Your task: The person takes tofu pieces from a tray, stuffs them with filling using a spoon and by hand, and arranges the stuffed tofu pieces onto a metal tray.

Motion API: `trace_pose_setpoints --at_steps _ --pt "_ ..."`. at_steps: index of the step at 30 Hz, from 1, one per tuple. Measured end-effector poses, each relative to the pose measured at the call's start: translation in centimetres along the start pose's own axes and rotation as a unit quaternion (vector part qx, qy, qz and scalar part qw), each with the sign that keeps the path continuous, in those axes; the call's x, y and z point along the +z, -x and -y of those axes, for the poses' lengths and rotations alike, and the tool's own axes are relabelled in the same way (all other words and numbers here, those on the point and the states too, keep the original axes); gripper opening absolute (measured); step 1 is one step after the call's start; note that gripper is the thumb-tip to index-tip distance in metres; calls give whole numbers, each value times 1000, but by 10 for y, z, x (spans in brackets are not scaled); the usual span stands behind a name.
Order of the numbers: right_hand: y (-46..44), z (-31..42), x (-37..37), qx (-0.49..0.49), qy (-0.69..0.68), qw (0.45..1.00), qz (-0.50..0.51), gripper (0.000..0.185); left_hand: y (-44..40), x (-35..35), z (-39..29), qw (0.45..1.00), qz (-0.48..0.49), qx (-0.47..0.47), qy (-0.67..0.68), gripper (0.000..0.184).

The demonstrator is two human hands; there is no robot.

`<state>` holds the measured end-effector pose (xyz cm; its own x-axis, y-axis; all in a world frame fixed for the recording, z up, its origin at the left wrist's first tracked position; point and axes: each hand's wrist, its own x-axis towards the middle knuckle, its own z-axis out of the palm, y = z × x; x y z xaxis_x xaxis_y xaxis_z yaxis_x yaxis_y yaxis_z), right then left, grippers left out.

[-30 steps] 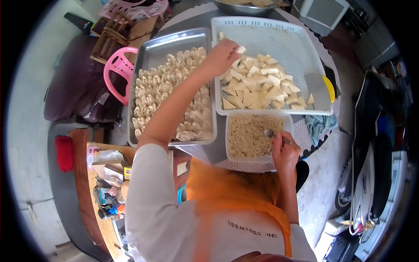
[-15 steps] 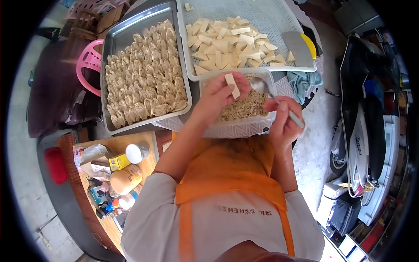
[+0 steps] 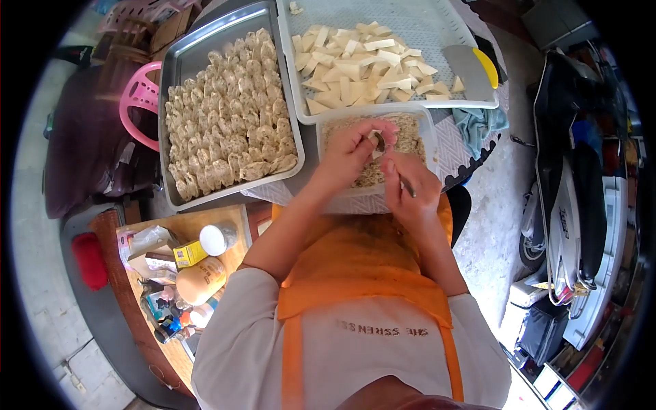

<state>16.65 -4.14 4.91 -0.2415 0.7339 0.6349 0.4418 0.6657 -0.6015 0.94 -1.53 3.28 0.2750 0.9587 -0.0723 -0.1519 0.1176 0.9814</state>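
Observation:
Above the tub of crumbly brown filling (image 3: 410,130), my left hand (image 3: 350,152) holds a pale cut piece (image 3: 375,152), its fingers closed round it. My right hand (image 3: 414,183) grips a metal spoon (image 3: 380,142), whose bowl is against the pale piece. Much of the piece is hidden by the spoon and fingers. Behind the tub, a white perforated tray (image 3: 437,24) bears a pile of pale triangular pieces (image 3: 355,68). To the left, a metal tray (image 3: 195,58) carries rows of filled pieces (image 3: 229,116).
A grey scraper with a yellow handle (image 3: 485,67) lies in the white tray's right end. A teal cloth (image 3: 478,126) sits at the table's right edge. Bottles and boxes stand on a wooden side table (image 3: 236,225). A pink chair (image 3: 140,102) is beside the metal tray.
My left hand came back from the white tray with a pale piece. My right hand moved left, bringing the spoon from over the tub onto that piece. The view has shifted.

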Motion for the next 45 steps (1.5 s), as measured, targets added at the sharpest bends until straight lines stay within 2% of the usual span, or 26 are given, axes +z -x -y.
trace_pose_setpoints --at_steps 2,3,5,8,9,11,12,15,16,19,23,27,30,33,34,37,38,41,44,45 --pt "-5 1 5 -26 20 999 14 12 -1 -1 8 999 -10 -6 48 31" --pt "-3 -2 7 41 -62 997 -6 11 -1 -4 7 998 -17 -11 63 31" --pt "5 -14 7 178 -219 958 -47 11 -2 -7 7 995 -30 -23 94 30" --pt "-17 -16 -15 281 -126 947 -96 14 -1 5 -2 969 -123 17 213 28" --pt "-18 -23 -19 293 -58 954 8 17 -2 5 0 979 -115 22 165 28" --pt "-23 -35 -20 303 78 926 209 26 -4 -1 2 993 -95 36 64 28" --pt "-21 -42 -14 325 4 906 272 31 -5 -2 3 992 -88 39 79 28" --pt "-17 -44 1 390 -180 856 288 29 -3 -4 5 988 -90 33 122 30" --pt "-18 -42 3 411 -239 846 243 33 -2 -5 4 986 -99 20 136 31" --pt "-23 -43 -10 445 -294 826 179 31 0 -2 0 982 -118 2 149 32" --pt "-31 -44 -41 432 -338 828 119 27 -2 0 -3 983 -112 -17 147 36" --pt "-34 -32 -34 398 -359 844 19 21 -3 -2 1 988 -68 -42 130 42" --pt "-34 -22 -18 365 -307 878 -24 17 0 -1 -13 989 -66 -78 110 46" --pt "-32 -12 -8 324 -220 920 -27 16 -2 -3 -11 982 -60 -83 156 48" --pt "-33 -8 -6 286 -169 943 -24 11 -4 -5 -7 979 -53 -78 180 47" --pt "-39 -2 -2 162 -31 986 19 14 -6 0 -6 962 -70 -88 249 38" --pt "-45 6 0 165 3 986 29 12 -6 3 -6 954 -82 -96 272 34" --pt "-51 8 12 102 12 994 30 9 -2 12 -4 985 -104 -45 130 24" --pt "-58 12 8 117 44 988 97 12 -1 2 13 987 -86 71 -113 19" --pt "-58 13 6 116 28 990 71 11 0 3 11 987 -94 54 -119 19"
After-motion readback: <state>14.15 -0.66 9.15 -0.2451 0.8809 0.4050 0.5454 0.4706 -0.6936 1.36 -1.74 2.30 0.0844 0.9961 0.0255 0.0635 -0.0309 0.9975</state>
